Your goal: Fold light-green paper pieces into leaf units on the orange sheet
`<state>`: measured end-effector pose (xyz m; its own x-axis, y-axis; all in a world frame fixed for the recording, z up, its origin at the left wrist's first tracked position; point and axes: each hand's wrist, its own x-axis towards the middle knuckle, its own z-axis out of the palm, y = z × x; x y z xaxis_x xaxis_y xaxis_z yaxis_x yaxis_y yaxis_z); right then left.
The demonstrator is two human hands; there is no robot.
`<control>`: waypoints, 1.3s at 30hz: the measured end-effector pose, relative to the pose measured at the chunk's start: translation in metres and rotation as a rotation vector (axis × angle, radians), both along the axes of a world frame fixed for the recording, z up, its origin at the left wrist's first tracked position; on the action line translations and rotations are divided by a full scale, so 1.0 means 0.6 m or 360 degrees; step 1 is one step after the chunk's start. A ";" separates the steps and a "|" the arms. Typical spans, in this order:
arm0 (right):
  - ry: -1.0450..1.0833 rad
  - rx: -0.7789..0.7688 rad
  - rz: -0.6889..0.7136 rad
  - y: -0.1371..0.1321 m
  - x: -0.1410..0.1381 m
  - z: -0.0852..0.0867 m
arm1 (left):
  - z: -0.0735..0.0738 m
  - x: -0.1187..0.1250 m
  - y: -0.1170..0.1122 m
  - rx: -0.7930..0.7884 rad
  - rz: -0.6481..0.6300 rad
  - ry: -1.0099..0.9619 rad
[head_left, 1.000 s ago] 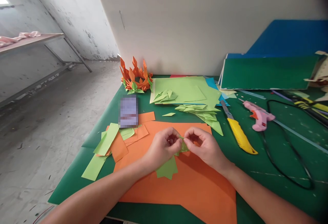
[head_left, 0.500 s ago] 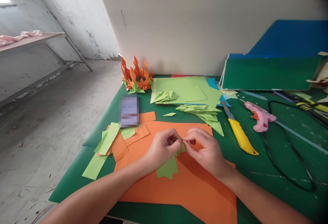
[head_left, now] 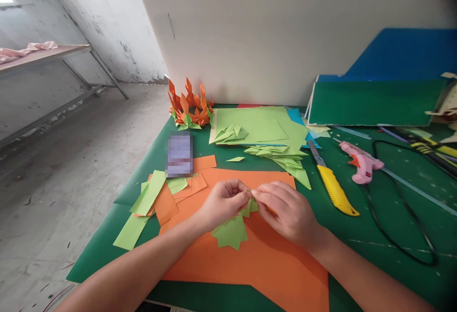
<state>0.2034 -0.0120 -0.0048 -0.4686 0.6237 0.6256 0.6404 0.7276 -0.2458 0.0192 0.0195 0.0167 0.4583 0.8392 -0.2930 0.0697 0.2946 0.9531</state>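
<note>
My left hand (head_left: pixel 220 203) and my right hand (head_left: pixel 283 209) meet over a large orange sheet (head_left: pixel 264 259), both pinching a folded light-green paper piece (head_left: pixel 232 230). The fingertips touch at the piece's top edge, and its jagged lower part hangs below my left hand, just above the orange sheet. The fingers of both hands are curled closed around the fold.
Green and orange offcuts (head_left: pixel 153 198) lie left. A blurred card (head_left: pixel 179 154), an orange paper crown (head_left: pixel 189 107), and a green paper stack with folded bits (head_left: pixel 260 133) sit behind. A yellow utility knife (head_left: pixel 332 186), pink glue gun (head_left: pixel 360 162), black cord (head_left: pixel 400 202) and green board (head_left: pixel 374 100) lie right.
Both hands have shifted slightly left and lower. My right fingers have closed further over the fold, and the green piece has turned so more of its jagged lower part shows.
</note>
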 end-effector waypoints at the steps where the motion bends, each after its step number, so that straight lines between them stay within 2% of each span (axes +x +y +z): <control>1: -0.0010 0.0016 0.0003 0.000 0.000 0.000 | 0.000 -0.001 0.000 -0.0009 0.0000 -0.0018; 6: -0.0036 0.0115 0.0012 -0.002 0.000 -0.001 | 0.002 -0.006 0.002 -0.0036 0.0008 -0.0083; 12: 0.0029 0.0075 0.0040 -0.002 -0.001 -0.001 | 0.002 -0.007 0.002 -0.0002 0.0026 -0.0051; 14: 0.0178 -0.0079 0.0029 -0.002 -0.003 0.004 | -0.002 -0.006 0.001 0.0028 0.0008 -0.0040; 19: 0.0744 -0.0739 -0.0079 0.002 -0.011 0.012 | -0.014 -0.004 -0.005 0.0146 -0.0092 0.0007; 22: 0.0901 -0.1035 -0.0075 0.006 -0.013 0.010 | -0.015 -0.005 -0.006 0.0248 -0.0110 0.0047; 24: 0.0923 -0.1126 -0.0073 0.007 -0.012 0.008 | -0.015 -0.006 -0.006 0.0302 -0.0118 0.0087; 35: 0.0821 -0.0952 -0.0080 0.004 -0.015 0.005 | -0.015 -0.003 -0.014 0.0263 -0.0115 0.0177; 39: 0.0816 -0.1010 -0.0052 0.004 -0.016 0.006 | -0.017 0.000 -0.016 0.0327 -0.0075 0.0220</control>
